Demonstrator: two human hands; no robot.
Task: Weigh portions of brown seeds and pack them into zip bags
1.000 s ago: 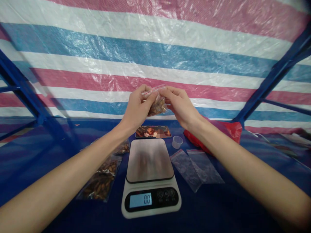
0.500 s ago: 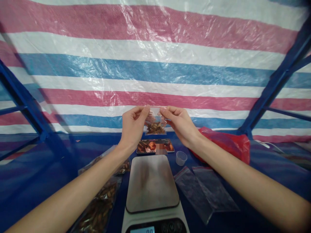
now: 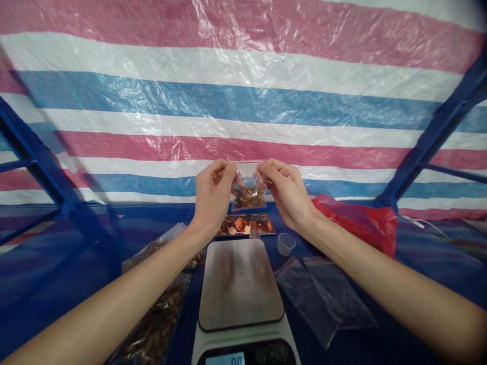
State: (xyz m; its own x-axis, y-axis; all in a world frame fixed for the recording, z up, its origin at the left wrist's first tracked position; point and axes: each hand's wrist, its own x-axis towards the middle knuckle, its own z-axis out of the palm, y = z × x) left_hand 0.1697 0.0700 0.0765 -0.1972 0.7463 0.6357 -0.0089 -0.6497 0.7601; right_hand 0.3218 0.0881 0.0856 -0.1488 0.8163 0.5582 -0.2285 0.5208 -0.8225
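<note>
A small clear zip bag point(image 3: 249, 196) with brown pieces in its lower part hangs upright between my hands, beyond the scale. My left hand point(image 3: 213, 190) pinches its top left corner. At the top right corner, my right hand point(image 3: 286, 188) grips the bag between thumb and fingers. A thin red line runs along the bag's top edge from one hand to the other. Below the bag, a phone point(image 3: 245, 225) lies on its side with a picture on its screen. Nearer to me stands a kitchen scale point(image 3: 240, 284) with a bare metal plate; its display ends in 0.0.
Larger bags of brown pieces point(image 3: 154, 324) lie left of the scale, partly behind my left forearm. To the right are a small clear cup point(image 3: 286, 244), flat zip bags point(image 3: 323, 294) and a red plastic bag point(image 3: 361, 223). Blue metal bars point(image 3: 426, 132) and a striped sheet point(image 3: 243, 101) stand behind.
Both hands, still holding the zip bag, have shifted slightly up and right in view. The right hand has moved a little away from the left. The camera view has tilted slightly.
</note>
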